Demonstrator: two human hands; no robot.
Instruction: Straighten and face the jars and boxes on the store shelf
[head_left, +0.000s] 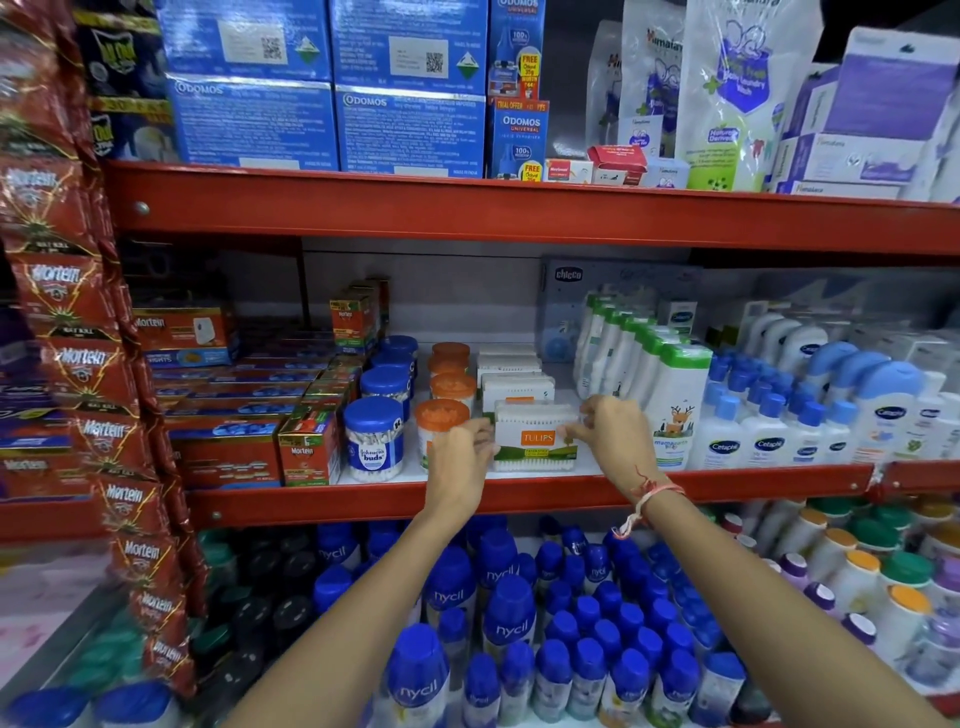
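A clear Tulips cotton-bud box with an orange label stands at the front of the middle shelf, label facing me. My left hand grips its left end and my right hand pinches its right end. Behind it lies a row of similar white boxes. To its left stands a column of orange-lidded jars, the front one partly hidden by my left hand. Further left is a column of blue-lidded bud jars.
Red Mortein boxes fill the shelf's left part. White and green bottles and blue-capped Cetaphil bottles crowd the right. Blue Nycil bottles fill the shelf below. Mortein sachet strips hang at left. Odomos boxes sit above.
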